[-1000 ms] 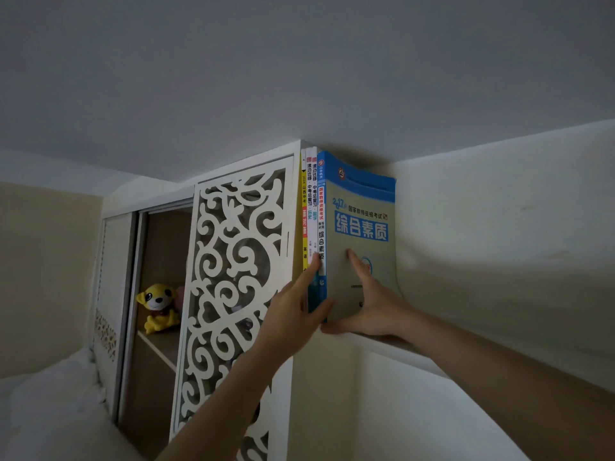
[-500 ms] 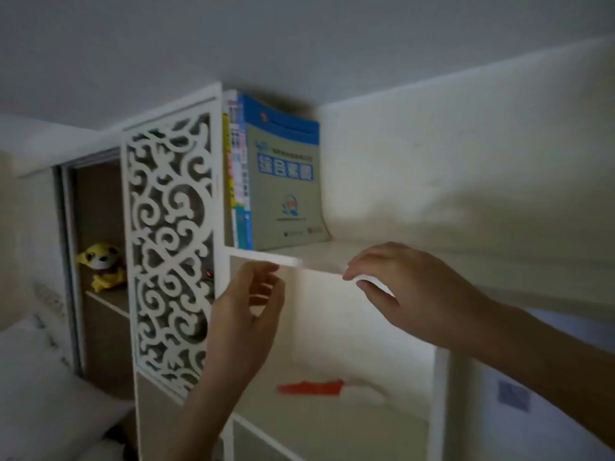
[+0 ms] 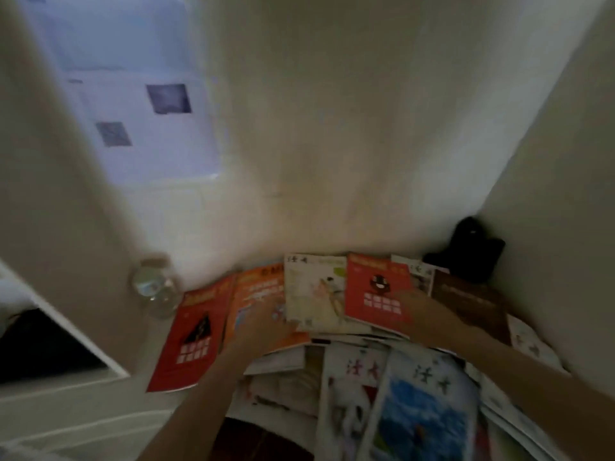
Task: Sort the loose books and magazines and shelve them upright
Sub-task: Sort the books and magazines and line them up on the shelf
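Note:
Loose books and magazines lie flat in a pile in a wall corner. At the back are a red book (image 3: 196, 337), an orange book (image 3: 256, 294), a cream magazine (image 3: 312, 291), a red-orange book (image 3: 376, 294) and a brown book (image 3: 469, 301). Nearer me lie several magazines, one with a blue cover (image 3: 426, 410). My left hand (image 3: 266, 324) reaches over the orange book, fingers by the cream magazine's lower left edge. My right hand (image 3: 422, 314) lies over the red-orange book's lower right corner. Both hands are blurred, their fingers look extended, and neither holds anything.
A clear water bottle (image 3: 154, 287) stands left of the red book. A black object (image 3: 469, 251) sits in the corner behind the brown book. A white cabinet panel (image 3: 60, 227) rises on the left, with a dark opening (image 3: 36, 351) below it.
My view has swung down from the top shelf with its upright books to the pile below. Both hands have left the shelf edge and now reach onto the pile.

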Demonstrator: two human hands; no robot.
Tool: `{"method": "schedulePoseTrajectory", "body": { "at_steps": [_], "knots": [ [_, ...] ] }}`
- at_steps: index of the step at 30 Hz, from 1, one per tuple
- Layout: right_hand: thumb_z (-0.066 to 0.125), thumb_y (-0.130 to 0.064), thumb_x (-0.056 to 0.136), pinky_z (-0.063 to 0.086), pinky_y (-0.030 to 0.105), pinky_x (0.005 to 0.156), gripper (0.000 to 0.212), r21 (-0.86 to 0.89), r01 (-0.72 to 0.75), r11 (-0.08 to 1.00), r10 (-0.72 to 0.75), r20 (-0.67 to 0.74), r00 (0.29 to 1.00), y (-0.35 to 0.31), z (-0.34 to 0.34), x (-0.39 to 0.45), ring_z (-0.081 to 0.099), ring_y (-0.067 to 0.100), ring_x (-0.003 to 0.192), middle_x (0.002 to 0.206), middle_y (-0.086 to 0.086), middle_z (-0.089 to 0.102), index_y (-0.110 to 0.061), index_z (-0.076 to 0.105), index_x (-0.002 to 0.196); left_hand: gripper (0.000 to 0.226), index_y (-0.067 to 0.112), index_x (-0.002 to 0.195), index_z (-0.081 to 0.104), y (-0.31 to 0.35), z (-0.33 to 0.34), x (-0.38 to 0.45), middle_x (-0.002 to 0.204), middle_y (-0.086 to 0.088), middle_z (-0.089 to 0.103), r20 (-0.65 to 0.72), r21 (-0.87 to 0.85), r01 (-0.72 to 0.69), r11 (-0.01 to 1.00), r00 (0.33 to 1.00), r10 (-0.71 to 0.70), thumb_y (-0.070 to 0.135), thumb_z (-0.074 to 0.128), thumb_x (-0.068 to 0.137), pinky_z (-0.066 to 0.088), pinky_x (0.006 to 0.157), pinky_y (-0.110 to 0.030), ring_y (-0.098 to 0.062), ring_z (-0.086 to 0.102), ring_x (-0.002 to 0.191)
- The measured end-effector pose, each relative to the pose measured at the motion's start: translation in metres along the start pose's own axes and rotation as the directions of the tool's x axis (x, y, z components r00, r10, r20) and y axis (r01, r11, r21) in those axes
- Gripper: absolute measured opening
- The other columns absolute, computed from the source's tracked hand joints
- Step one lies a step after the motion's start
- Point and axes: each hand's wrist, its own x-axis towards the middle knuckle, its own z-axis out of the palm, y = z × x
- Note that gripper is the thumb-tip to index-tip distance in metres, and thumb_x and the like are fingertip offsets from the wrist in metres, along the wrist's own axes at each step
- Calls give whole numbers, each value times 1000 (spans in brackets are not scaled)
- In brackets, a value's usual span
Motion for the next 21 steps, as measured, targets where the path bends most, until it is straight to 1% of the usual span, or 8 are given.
{"method": "schedulePoseTrajectory", "body": {
  "at_steps": [3, 6, 8, 10, 13, 15, 18, 21],
  "knots": [
    [24, -89, 69, 39, 45, 108, 98, 119, -22, 993, 12, 80, 997, 33, 50, -1, 37, 28, 137, 154, 2, 29, -31, 31, 148, 62, 8, 142, 36, 0, 49, 31, 142, -6, 46, 68, 44, 113, 993, 991, -116, 34, 61, 92, 42, 92, -25, -22, 50, 124],
    [5, -94, 64, 31, 47, 113, 107, 125, -78, 989, 64, 109, 992, 34, 79, 0, 23, 30, 144, 158, 0, 18, -34, 20, 151, 64, 8, 144, 30, -1, 70, 56, 142, -6, 45, -41, 109, 159, 981, 987, -156, 36, 58, 93, 41, 95, -26, -25, 47, 127],
    [18, -83, 79, 33, 50, 112, 85, 85, -100, 991, 96, 53, 994, 28, 92, -1, 25, 31, 143, 157, 1, 24, -36, 25, 149, 63, 7, 141, 36, -4, 74, 70, 137, -9, 50, -144, 53, 199, 979, 971, -189, 35, 62, 91, 43, 95, -30, -27, 51, 122],
    [29, -67, 87, 43, 47, 103, 64, 86, -59, 995, 66, -78, 995, 29, 99, 0, 43, 30, 132, 145, 1, 44, -34, 45, 140, 55, 6, 134, 46, -12, 74, 87, 129, -10, 57, -167, -46, 265, 963, 949, -269, 33, 64, 90, 46, 89, -32, -30, 56, 116],
    [40, -57, 94, 50, 38, 91, 47, 230, -103, 968, 145, -170, 975, 37, 89, 8, 57, 25, 111, 125, 1, 55, -25, 61, 122, 42, 5, 126, 53, -15, 72, 103, 121, -12, 62, -161, -133, 323, 937, 926, -342, 27, 62, 91, 50, 78, -34, -30, 61, 103],
    [47, -44, 96, 49, 39, 93, 41, 310, -204, 928, 256, -138, 957, 41, 79, 14, 55, 26, 111, 125, 6, 50, -18, 53, 127, 36, 3, 125, 44, -10, 75, 103, 117, -12, 60, -154, -233, 297, 926, 929, -336, 19, 56, 94, 50, 64, -30, -24, 59, 92],
    [49, -48, 94, 52, 43, 89, 48, 305, -314, 899, 353, -81, 932, 45, 71, 30, 57, 27, 106, 124, 10, 53, -15, 42, 128, 30, 5, 123, 36, -5, 66, 85, 112, -8, 56, -250, -286, 145, 947, 943, -220, 13, 49, 98, 49, 59, -27, -20, 58, 88],
    [56, -63, 82, 50, 46, 92, 77, 233, -417, 879, 414, 63, 908, 39, 65, 53, 59, 28, 109, 125, 7, 57, -18, 25, 136, 27, 16, 121, 36, -5, 35, 55, 112, -4, 58, -348, -352, -35, 935, 932, -96, 12, 49, 98, 59, 63, -35, -13, 64, 87]
  ]
}}
